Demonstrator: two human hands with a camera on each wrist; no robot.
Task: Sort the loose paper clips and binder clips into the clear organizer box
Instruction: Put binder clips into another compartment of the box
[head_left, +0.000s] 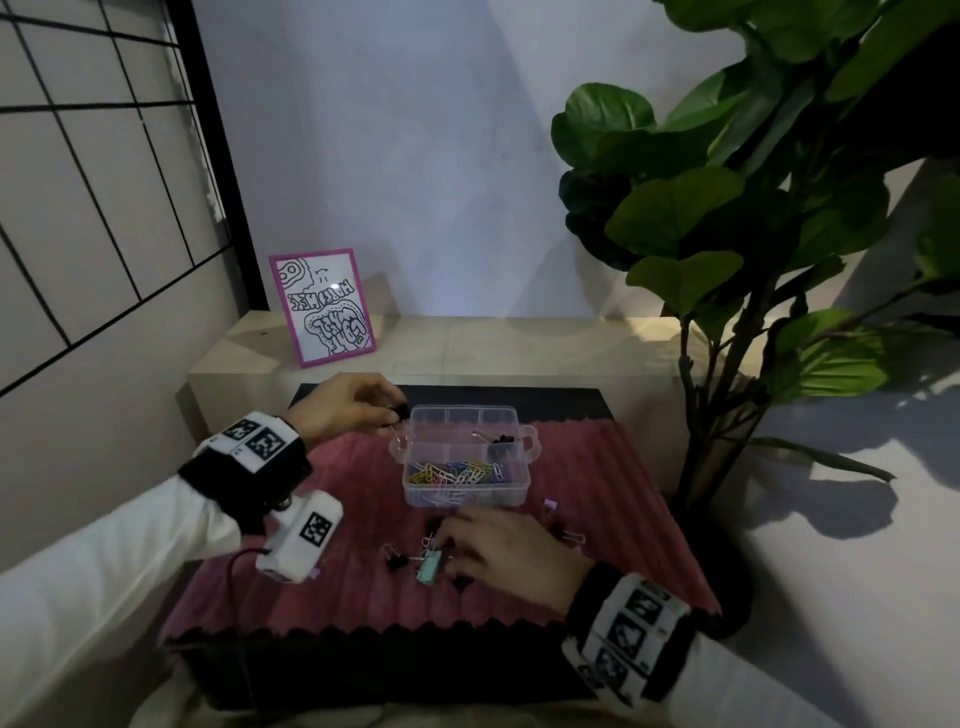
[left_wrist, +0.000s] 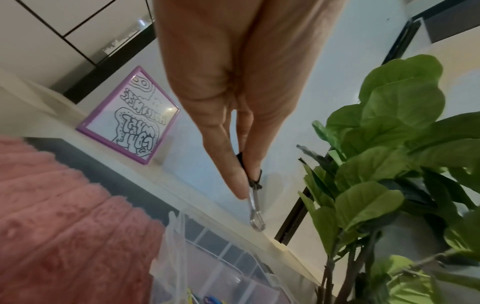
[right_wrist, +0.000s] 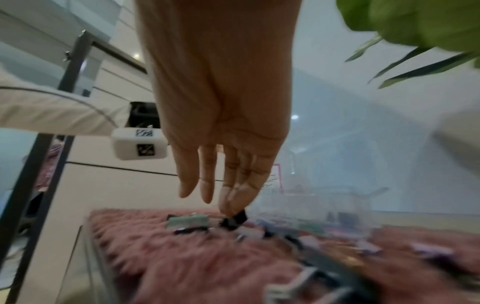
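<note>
The clear organizer box (head_left: 523, 480) sits on the pink mat; coloured paper clips (head_left: 457, 474) fill its near compartment and black binder clips (head_left: 501, 441) lie in a right one. My left hand (head_left: 397, 415) hovers at the box's far left corner and pinches a black binder clip (left_wrist: 255, 180) between thumb and finger, its wire handle hanging down. My right hand (head_left: 447, 545) is low over the mat in front of the box. Its fingertips (right_wrist: 233, 202) pinch a black binder clip (right_wrist: 236, 219). A teal binder clip (head_left: 430, 567) and a black one (head_left: 395, 558) lie beside it.
The ribbed pink mat (head_left: 337, 597) covers a dark block. More loose binder clips (head_left: 569, 535) and a small pink one (head_left: 550, 503) lie right of my right hand. A framed drawing (head_left: 324, 309) leans on the pale ledge behind. A large leafy plant (head_left: 753, 234) crowds the right side.
</note>
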